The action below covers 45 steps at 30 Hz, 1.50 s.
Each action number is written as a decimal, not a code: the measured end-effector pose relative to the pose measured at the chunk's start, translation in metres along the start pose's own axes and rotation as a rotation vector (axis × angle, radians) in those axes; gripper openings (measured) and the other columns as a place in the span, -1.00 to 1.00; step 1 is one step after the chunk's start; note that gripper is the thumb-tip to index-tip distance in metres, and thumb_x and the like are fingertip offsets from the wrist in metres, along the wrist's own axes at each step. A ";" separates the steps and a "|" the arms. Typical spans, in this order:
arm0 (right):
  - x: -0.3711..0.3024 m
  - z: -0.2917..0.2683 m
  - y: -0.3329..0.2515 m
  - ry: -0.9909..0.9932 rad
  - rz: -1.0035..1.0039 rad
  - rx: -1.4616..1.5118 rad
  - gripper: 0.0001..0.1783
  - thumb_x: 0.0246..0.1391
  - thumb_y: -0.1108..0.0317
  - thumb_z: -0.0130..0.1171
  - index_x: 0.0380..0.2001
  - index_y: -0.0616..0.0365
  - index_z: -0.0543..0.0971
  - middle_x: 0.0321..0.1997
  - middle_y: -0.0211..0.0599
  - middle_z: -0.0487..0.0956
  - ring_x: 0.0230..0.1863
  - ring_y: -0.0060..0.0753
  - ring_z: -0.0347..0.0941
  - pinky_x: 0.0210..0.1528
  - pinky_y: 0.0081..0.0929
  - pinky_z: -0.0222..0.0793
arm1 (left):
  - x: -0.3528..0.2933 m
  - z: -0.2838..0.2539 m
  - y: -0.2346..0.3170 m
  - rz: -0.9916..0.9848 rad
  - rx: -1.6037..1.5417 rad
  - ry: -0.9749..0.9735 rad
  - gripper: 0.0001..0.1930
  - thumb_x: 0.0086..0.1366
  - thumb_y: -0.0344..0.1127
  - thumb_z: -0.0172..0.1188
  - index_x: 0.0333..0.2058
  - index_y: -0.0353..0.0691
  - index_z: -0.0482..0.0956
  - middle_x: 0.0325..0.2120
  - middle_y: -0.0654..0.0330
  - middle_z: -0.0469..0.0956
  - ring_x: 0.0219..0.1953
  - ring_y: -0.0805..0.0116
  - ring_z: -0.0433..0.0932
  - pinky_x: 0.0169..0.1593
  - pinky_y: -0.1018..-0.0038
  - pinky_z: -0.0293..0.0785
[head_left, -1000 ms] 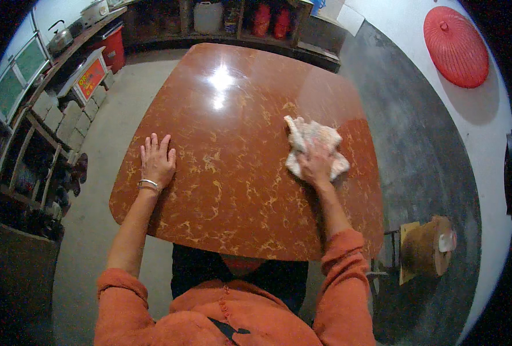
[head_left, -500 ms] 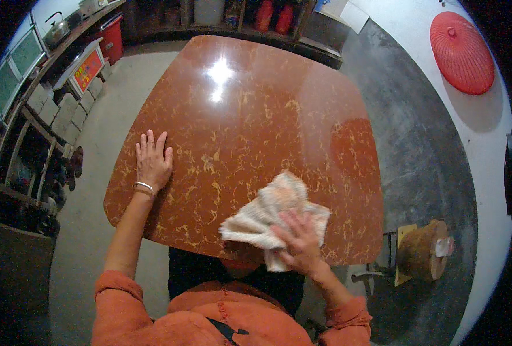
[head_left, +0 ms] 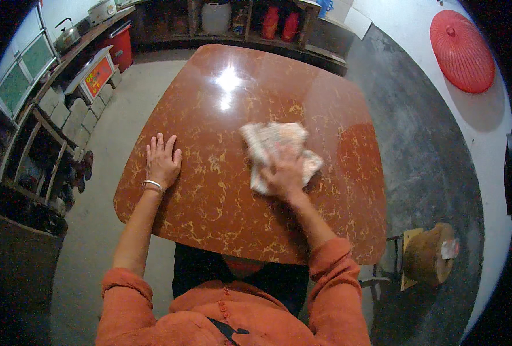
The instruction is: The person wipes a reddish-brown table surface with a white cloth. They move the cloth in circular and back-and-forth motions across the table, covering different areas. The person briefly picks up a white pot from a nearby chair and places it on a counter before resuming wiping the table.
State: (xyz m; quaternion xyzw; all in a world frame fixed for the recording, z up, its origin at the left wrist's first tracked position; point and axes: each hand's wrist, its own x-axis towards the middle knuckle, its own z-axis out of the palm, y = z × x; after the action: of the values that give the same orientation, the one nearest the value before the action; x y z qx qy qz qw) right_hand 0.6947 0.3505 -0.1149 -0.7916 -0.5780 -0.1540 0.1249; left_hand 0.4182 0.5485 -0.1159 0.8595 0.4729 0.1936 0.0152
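Observation:
A brown table top [head_left: 210,196] with gold veining and rounded corners spans the middle of the view. Flat on its left side rests my left hand [head_left: 163,161], fingers stretched out, nothing in it, a silver bangle at the wrist. Near the middle of the table, a pale, patterned cleaning cloth [head_left: 261,137] lies bunched and creased under my right hand [head_left: 284,171]. That hand presses down and holds the cloth against the surface; motion smears its fingers. Part of the cloth is hidden beneath the palm.
A round wooden stool-like block [head_left: 429,254] stands past the table's right edge. At left are a wooden rack [head_left: 37,153], a red bin [head_left: 121,45] and a kettle [head_left: 67,36]. Shelves with red flasks [head_left: 271,23] line the back; a red woven cover [head_left: 462,52] hangs on the right wall.
My right hand has pushed the cloth from the near edge forward to mid-table, reaching farther out. My left hand stays flat in its place; the whole view has shifted slightly.

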 end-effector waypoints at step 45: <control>-0.051 -0.023 0.126 0.522 0.646 0.914 -0.58 0.19 0.22 -0.02 0.02 0.26 0.42 0.00 -0.18 0.36 -0.11 -0.34 0.35 -0.05 -0.38 0.31 | -0.087 -0.026 0.172 0.503 -0.237 -0.238 -0.49 0.15 0.02 0.09 0.07 0.03 0.38 0.12 0.01 0.23 0.21 -0.11 0.14 0.14 -0.20 0.04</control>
State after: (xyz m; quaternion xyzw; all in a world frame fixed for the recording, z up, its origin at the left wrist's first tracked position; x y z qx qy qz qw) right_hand 0.7984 0.2595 -0.1161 -0.7295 -0.2668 -0.0336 0.6290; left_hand 0.5067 0.3780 -0.0834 0.9585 0.2142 0.1430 0.1222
